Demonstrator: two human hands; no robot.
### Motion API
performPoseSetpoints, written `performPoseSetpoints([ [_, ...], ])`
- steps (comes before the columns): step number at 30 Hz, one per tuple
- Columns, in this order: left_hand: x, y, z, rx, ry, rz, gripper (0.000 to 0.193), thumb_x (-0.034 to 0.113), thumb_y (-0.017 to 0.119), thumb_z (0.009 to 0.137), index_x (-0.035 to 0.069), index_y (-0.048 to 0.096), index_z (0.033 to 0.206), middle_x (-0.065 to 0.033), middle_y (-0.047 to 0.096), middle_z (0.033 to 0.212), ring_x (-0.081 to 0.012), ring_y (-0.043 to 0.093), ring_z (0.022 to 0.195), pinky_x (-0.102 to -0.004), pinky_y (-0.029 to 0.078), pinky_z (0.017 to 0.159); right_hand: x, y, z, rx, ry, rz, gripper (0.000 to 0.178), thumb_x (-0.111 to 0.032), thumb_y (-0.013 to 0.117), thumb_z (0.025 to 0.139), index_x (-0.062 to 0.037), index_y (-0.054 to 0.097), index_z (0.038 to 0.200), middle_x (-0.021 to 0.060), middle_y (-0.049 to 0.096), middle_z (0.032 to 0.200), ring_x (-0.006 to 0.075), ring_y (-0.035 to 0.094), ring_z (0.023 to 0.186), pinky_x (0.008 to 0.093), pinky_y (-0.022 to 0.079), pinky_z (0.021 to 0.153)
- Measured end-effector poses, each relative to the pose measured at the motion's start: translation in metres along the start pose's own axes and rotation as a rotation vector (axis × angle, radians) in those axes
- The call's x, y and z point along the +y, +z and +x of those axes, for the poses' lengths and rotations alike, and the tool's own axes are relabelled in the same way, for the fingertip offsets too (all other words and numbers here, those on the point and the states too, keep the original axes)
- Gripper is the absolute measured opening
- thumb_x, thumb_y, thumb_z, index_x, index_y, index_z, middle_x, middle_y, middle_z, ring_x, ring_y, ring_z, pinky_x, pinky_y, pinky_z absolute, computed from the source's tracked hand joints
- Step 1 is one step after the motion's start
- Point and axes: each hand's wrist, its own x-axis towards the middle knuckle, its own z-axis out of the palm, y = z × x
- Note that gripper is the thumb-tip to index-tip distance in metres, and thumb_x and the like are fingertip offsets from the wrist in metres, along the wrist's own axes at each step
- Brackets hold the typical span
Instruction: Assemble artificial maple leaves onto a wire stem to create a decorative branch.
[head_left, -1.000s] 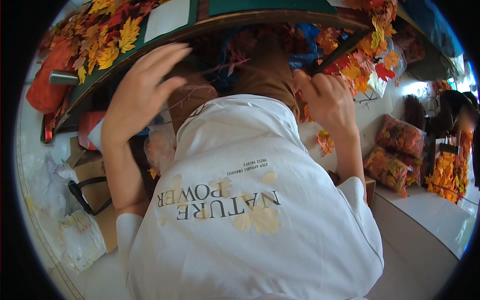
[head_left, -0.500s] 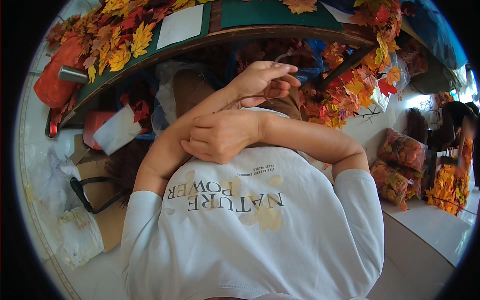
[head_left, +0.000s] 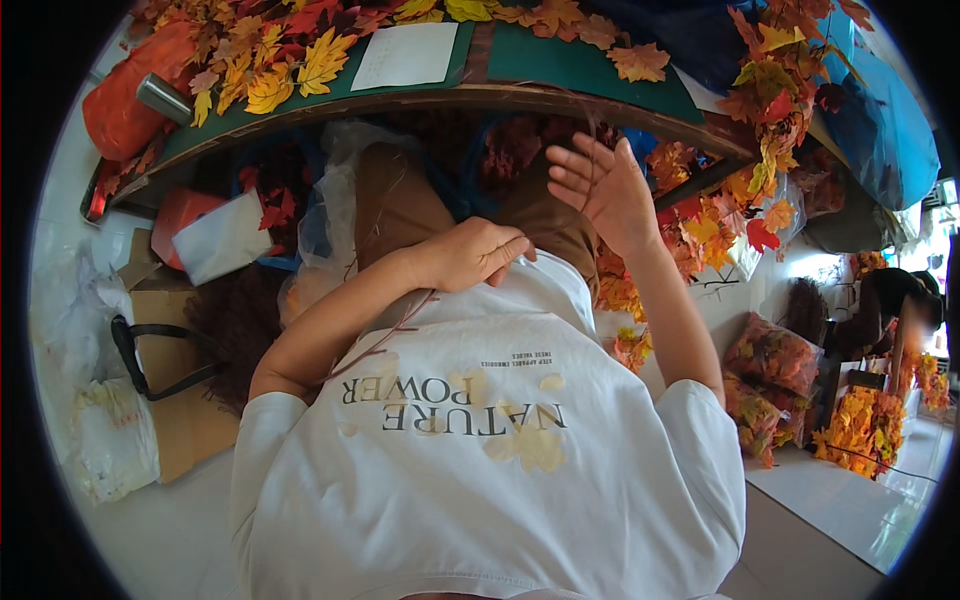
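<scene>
My left hand (head_left: 478, 252) is closed in front of my waist, around a thin reddish-brown twig (head_left: 405, 320). Part of the twig, with short side shoots, slants down to the left across my shirt; the rest is hidden by the hand and wrist. Raised to the right, near the table edge, is my right hand (head_left: 608, 195), palm showing and fingers apart. A faint thin strand passes by its fingers, too blurred to make out. Brown-clad legs lie beyond both hands, under the table.
The table (head_left: 580, 58) has a green top with artificial maple leaves (head_left: 325, 62) and a white sheet (head_left: 403, 56). An orange bag (head_left: 135, 95) hangs at its left. Below are a cardboard box (head_left: 185, 420) and plastic bags (head_left: 100, 430); bagged leaves (head_left: 775, 355) lie right.
My right hand has left my left forearm, moved up and right, and opened. My left hand has come down toward my waist. The twig now shows across my shirt.
</scene>
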Motion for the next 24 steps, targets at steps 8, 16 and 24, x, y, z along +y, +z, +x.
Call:
performPoseSetpoints([
  [8, -0.046, -0.006, 0.003, -0.013, 0.017, 0.352, 0.035, 0.028, 0.036, 0.096, 0.005, 0.059, 0.106, -0.0160, 0.059, 0.083, -0.0226, 0.057, 0.076, -0.0316, 0.044, 0.074, -0.001, 0.026, 0.001, -0.017, -0.565, -0.235, 0.033, -0.028, 0.038, 0.098, -0.0022, 0.053, 0.113, 0.0035, 0.057, 0.078, 0.0057, 0.042, 0.054, 0.0178, 0.034, 0.048],
  [16, 0.001, -0.052, -0.002, 0.501, 0.374, -0.344, 0.047, 0.020, 0.047, 0.094, 0.000, 0.034, 0.135, -0.0121, 0.049, 0.125, -0.0182, 0.049, 0.113, -0.0303, 0.038, 0.097, 0.029, 0.048, 0.018, -0.105, -0.731, -0.436, 0.024, -0.021, 0.043, 0.097, -0.0040, 0.060, 0.101, -0.0025, 0.045, 0.057, 0.0026, 0.033, 0.048, 0.0172, 0.021, 0.042],
  [24, 0.006, -0.069, -0.015, 0.811, 0.437, -0.433, 0.025, 0.015, 0.048, 0.094, -0.003, 0.060, 0.107, -0.0074, 0.061, 0.087, -0.0106, 0.057, 0.077, -0.0227, 0.047, 0.072, 0.060, 0.086, 0.030, -0.295, -0.484, -0.800, 0.024, -0.019, 0.043, 0.097, -0.0002, 0.058, 0.098, -0.0011, 0.049, 0.055, 0.0027, 0.038, 0.047, 0.0182, 0.027, 0.043],
])
